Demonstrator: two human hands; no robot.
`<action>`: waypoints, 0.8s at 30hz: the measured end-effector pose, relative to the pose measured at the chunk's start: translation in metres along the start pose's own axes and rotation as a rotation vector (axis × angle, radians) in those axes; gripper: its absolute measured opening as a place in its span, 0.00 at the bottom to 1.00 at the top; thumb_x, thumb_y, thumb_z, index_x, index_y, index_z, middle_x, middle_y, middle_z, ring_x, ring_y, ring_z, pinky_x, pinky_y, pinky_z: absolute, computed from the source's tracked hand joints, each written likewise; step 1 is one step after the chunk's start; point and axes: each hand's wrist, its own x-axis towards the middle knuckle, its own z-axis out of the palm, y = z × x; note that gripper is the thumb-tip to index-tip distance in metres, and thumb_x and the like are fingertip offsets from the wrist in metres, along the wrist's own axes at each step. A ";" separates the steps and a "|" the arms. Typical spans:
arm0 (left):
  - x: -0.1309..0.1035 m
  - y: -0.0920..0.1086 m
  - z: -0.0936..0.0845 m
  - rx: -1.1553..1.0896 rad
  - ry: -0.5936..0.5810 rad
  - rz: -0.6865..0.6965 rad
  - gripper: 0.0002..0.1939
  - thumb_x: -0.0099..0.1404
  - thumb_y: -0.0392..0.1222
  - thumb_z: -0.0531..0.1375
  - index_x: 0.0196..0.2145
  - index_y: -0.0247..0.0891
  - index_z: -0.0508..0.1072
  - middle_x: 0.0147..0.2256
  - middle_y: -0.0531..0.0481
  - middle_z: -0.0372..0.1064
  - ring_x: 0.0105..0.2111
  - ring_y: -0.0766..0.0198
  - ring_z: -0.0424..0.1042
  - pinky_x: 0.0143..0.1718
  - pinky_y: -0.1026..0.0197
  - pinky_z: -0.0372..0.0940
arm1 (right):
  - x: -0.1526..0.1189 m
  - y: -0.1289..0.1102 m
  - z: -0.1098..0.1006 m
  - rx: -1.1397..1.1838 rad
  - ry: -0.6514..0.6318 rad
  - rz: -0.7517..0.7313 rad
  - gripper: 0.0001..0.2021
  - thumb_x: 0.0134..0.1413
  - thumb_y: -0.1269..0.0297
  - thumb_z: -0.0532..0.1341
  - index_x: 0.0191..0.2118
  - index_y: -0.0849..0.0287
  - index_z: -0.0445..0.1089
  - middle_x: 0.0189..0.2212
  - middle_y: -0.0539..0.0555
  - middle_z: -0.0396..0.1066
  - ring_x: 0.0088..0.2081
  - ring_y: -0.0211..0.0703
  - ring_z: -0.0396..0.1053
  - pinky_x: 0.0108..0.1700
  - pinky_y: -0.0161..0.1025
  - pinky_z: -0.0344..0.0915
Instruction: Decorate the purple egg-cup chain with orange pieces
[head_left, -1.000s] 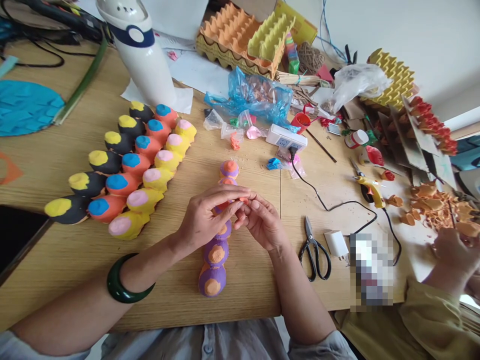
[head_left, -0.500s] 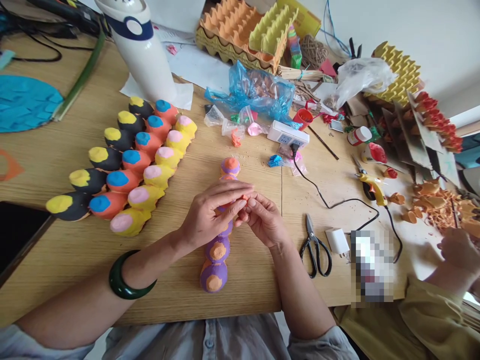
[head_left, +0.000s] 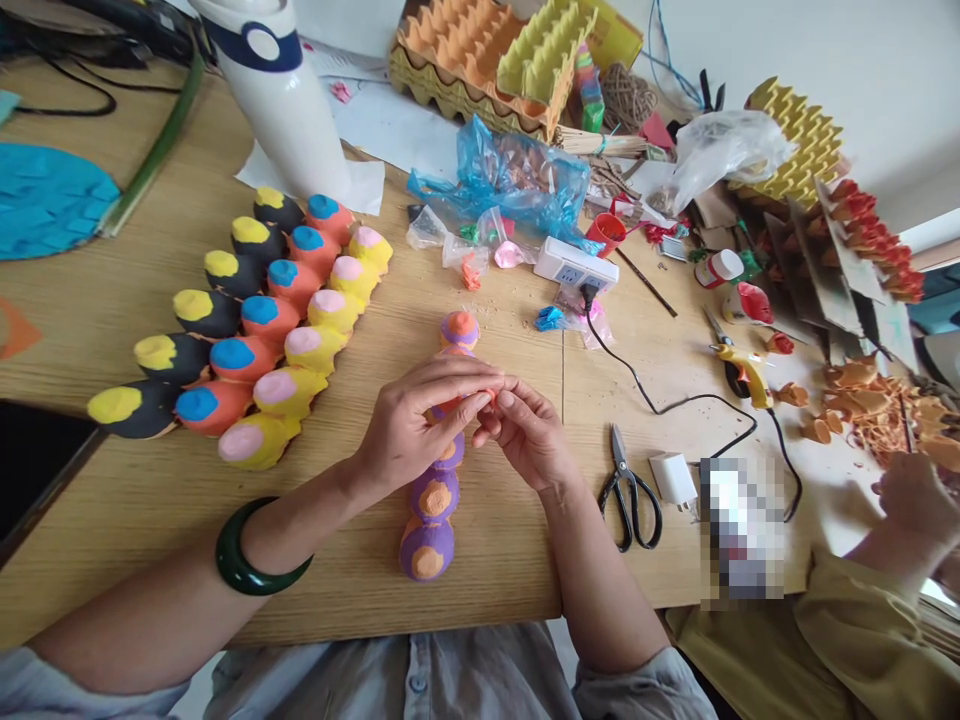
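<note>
My left hand [head_left: 409,425] and my right hand [head_left: 532,430] meet above a row of purple bumps with orange tops [head_left: 435,497]. Between their fingertips is a small piece of orange clay [head_left: 491,396], pinched by both. Fingers hide the middle of the purple row. To the left stands a painted egg-carton piece with black bumps topped yellow [head_left: 172,357], orange-red bumps topped blue [head_left: 244,360] and yellow bumps topped pink [head_left: 292,388].
Black-handled scissors [head_left: 630,495], a white charger [head_left: 674,480] and a power strip [head_left: 576,264] with its cord lie to the right. A white bottle [head_left: 289,110] stands at the back left. Another person's hand [head_left: 919,500] is at the far right, near orange scraps [head_left: 874,415].
The view has shifted very slightly. Both hands stay together over the purple row, with their fingertips still around the orange clay.
</note>
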 end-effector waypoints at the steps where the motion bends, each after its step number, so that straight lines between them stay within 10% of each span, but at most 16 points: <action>1: -0.001 0.000 -0.001 0.013 -0.003 -0.001 0.13 0.72 0.35 0.62 0.52 0.42 0.80 0.50 0.47 0.81 0.52 0.60 0.78 0.57 0.57 0.72 | 0.000 0.000 0.001 -0.008 0.009 -0.006 0.16 0.48 0.53 0.76 0.36 0.57 0.77 0.27 0.46 0.70 0.26 0.33 0.63 0.29 0.33 0.75; 24: 0.000 -0.005 -0.001 0.215 0.054 0.137 0.09 0.69 0.38 0.67 0.47 0.41 0.80 0.41 0.49 0.81 0.42 0.59 0.77 0.46 0.57 0.73 | -0.001 -0.001 0.003 -0.014 0.057 -0.083 0.14 0.48 0.56 0.77 0.33 0.58 0.77 0.26 0.46 0.72 0.25 0.33 0.68 0.28 0.33 0.76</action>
